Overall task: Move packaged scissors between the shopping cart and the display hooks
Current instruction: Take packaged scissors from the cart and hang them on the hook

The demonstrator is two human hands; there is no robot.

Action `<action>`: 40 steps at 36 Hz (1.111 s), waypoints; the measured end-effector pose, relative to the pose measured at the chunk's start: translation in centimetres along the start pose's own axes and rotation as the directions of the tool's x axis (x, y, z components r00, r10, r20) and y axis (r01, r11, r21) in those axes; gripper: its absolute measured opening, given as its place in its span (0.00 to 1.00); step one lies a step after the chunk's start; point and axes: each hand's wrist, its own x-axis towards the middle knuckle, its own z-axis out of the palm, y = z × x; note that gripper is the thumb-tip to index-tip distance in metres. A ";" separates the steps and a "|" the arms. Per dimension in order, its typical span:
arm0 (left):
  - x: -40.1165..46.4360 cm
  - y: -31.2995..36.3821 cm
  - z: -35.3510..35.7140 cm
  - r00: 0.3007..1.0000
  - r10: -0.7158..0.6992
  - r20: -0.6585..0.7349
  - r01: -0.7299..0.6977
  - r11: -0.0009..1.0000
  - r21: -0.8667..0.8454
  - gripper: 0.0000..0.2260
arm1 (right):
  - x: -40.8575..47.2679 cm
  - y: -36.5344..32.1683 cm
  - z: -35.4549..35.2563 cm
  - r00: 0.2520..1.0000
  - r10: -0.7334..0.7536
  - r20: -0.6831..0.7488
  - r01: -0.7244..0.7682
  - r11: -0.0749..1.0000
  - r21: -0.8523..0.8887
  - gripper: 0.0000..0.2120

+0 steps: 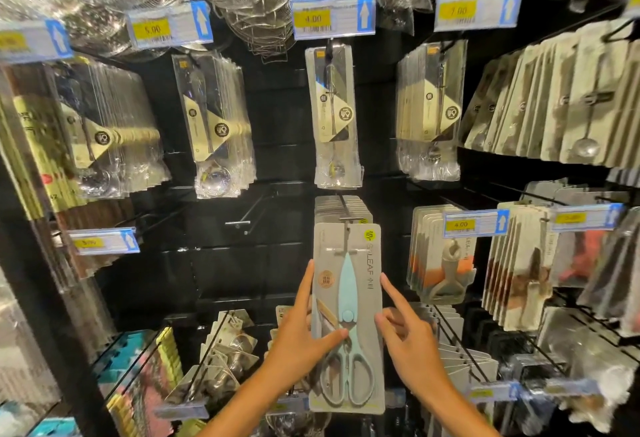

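A pack of scissors [347, 319], pale blue with grey handles on a grey card, hangs at the front of a display hook [343, 225] in the middle of a black shelf wall [221, 263], with more grey cards stacked behind it on the same hook. The left hand [300, 332] lies against the card's left edge, forefinger straight up along that edge and thumb across the front near the pivot; whether the remaining fingers curl behind the card is hidden. The right hand [408, 336] is at the card's right edge, forefinger extended and touching it, other fingers loosely bent and closed on nothing. An empty hook [242, 220] juts out to the left. Bagged ladles [334, 114] hang above, under a price tag [333, 16] reading 4.00. The lower shelf goods are blurred, and no shopping cart is in view.
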 end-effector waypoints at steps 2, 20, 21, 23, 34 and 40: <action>0.4 -0.3 -0.1 1.000 -0.006 0.015 0.006 1.000 -0.006 0.52 | 0.3 0.3 0.0 1.000 -0.009 -0.004 0.009 1.000 -0.025 0.31; 6.2 -2.1 -0.8 0.992 0.011 0.124 -0.028 0.990 0.136 0.47 | 4.9 1.5 1.8 0.989 0.047 0.139 -0.016 0.977 -0.214 0.45; 6.4 -2.0 -0.7 0.993 0.013 0.121 -0.031 0.989 0.142 0.47 | 5.1 1.5 2.0 0.989 0.056 0.136 -0.024 0.973 -0.229 0.46; 6.7 -2.3 -0.7 0.993 0.011 0.115 -0.028 0.989 0.146 0.48 | 5.3 1.7 2.1 0.989 0.073 0.132 -0.036 0.965 -0.260 0.48; 3.7 -3.4 -1.8 0.993 -0.107 0.056 0.079 0.927 0.365 0.42 | 3.3 1.9 1.4 0.999 0.047 -0.017 -0.050 0.942 -0.331 0.39; -2.4 -5.6 -4.2 0.997 -0.061 0.043 0.028 0.835 0.550 0.33 | -0.5 1.5 2.0 0.987 -0.068 0.146 0.115 0.931 -0.345 0.24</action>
